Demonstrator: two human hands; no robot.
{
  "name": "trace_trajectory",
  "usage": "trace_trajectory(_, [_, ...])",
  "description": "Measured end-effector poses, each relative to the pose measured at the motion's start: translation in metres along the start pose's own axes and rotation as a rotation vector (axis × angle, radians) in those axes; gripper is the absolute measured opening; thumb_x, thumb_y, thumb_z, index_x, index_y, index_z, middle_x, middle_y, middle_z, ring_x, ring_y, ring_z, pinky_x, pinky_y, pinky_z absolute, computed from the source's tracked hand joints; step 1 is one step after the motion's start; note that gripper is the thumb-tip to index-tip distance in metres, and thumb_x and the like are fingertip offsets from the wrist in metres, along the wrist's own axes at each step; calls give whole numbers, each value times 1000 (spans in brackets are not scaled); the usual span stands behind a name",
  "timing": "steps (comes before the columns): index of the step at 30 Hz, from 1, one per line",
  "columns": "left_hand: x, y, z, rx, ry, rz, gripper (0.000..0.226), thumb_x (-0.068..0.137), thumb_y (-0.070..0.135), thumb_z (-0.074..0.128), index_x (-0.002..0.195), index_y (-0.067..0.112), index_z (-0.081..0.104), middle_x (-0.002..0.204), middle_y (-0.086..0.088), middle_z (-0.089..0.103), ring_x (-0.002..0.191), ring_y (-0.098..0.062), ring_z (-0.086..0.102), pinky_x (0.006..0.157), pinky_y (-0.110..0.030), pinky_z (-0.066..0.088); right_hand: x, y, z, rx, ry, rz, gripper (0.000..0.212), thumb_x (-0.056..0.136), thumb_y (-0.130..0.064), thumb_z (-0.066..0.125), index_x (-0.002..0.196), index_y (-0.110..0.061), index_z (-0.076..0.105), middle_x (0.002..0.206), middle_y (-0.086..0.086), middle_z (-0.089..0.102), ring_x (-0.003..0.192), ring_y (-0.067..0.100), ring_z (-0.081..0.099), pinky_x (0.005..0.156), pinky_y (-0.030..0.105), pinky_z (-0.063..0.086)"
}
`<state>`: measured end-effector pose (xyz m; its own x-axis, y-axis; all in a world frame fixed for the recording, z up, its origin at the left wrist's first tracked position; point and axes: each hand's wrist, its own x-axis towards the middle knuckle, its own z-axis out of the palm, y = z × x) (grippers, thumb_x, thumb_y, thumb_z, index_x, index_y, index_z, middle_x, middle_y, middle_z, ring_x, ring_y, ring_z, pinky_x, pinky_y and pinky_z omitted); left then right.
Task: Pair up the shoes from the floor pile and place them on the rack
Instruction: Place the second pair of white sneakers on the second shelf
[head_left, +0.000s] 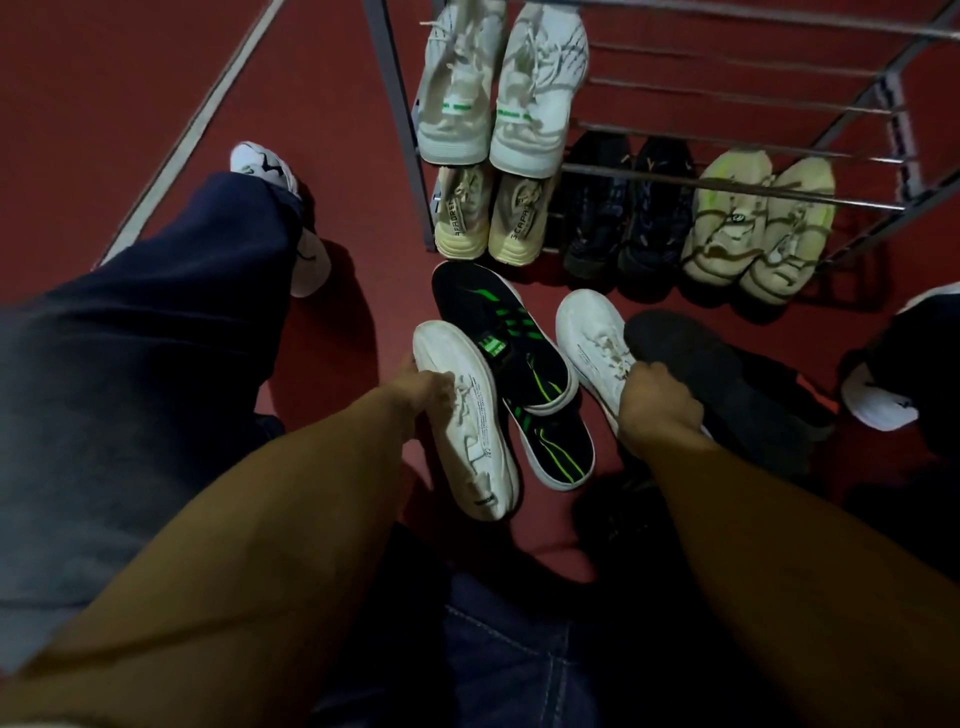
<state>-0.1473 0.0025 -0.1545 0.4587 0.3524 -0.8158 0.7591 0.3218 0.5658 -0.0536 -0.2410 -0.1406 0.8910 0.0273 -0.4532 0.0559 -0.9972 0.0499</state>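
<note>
Hands (423, 392) (both) round white shoes (470, 415)

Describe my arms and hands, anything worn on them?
Both forearms are bare with no sleeves in view. The left hand and right hand wear no gloves; no watch, bracelet or ring shows, though the light is dim.

There are two white shoes, one (470, 426) under the left fingers and one (592, 343) under the right fingers. Between them lie two black-green shoes (504, 332). Beyond the fingers, the rack (727, 182) holds eight shoes.
</note>
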Motion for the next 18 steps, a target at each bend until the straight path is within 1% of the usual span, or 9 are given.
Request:
trace_trajectory(2, [-5, -4, -2, 24, -67, 8, 63, 89, 8, 63, 140, 33, 35, 103, -10, 66, 76, -23, 64, 50, -31, 55, -1, 4, 3, -46, -10, 7, 43, 91, -7, 53, 134, -8, 47, 134, 13, 49, 123, 35, 51, 94, 47, 46])
trace_trajectory(3, [-6, -5, -2, 24, -65, 40, 68, 87, 5, 64, 140, 36, 35, 111, -10, 66, 83, -25, 64, 56, -33, 55, -2, 2, 4, -56, -20, 22, 44, 91, -8, 52, 134, -7, 46, 136, 14, 49, 124, 35, 49, 94, 47, 45])
trace_trajectory(5, [-7, -4, -1, -35, 12, 145, 62, 87, 1, 62, 139, 29, 43, 119, -10, 66, 90, -26, 64, 63, -31, 52, -6, -5, 7, -49, -59, 58, 48, 92, -15, 49, 138, -6, 41, 141, 14, 47, 128, 34, 42, 97, 47, 41])
trace_trajectory(7, [-11, 8, 4, -141, 91, 221, 49, 89, 1, 59, 134, 21, 52, 115, -10, 68, 87, -25, 64, 67, -30, 51, -8, -8, 11, -9, -168, 103, 64, 88, -34, 53, 144, -9, 33, 150, 13, 36, 134, 33, 32, 103, 48, 34])
trace_trajectory(9, [-15, 23, 8, -198, 98, 262, 40, 90, 3, 58, 127, 19, 58, 104, -8, 69, 77, -21, 63, 65, -29, 52, -11, -6, 13, -85, -244, 86, 80, 80, -54, 58, 145, -16, 31, 153, 13, 27, 137, 34, 26, 105, 50, 30])
trace_trajectory(12, [-20, 41, 10, -274, 53, 221, 29, 88, 17, 62, 117, 25, 63, 102, -5, 72, 86, -25, 68, 82, -40, 57, -5, 6, 12, -224, -77, -42, 48, 90, -32, 54, 136, -17, 48, 140, 10, 44, 127, 31, 39, 102, 45, 37])
trace_trajectory(14, [-24, 51, 11, -364, 25, 196, 26, 87, 23, 63, 113, 27, 64, 104, -6, 73, 97, -29, 69, 92, -46, 55, -5, 10, 4, -213, -96, -76, 38, 91, -25, 50, 128, -18, 57, 135, 9, 54, 123, 30, 47, 97, 40, 40])
trace_trajectory(16, [-26, 58, 13, -378, 9, 194, 29, 88, 24, 62, 116, 24, 63, 103, -6, 73, 94, -28, 69, 90, -44, 56, -8, 9, -9, -133, -96, -131, 36, 91, -33, 48, 120, -16, 61, 127, 10, 61, 115, 31, 56, 89, 36, 45])
trace_trajectory(18, [-32, 59, 14, -366, -7, 181, 28, 88, 23, 61, 116, 21, 64, 100, -7, 73, 89, -26, 69, 83, -41, 58, -15, 1, -26, 29, 15, -204, 38, 90, -41, 43, 105, -13, 65, 114, 15, 65, 101, 35, 62, 76, 35, 44])
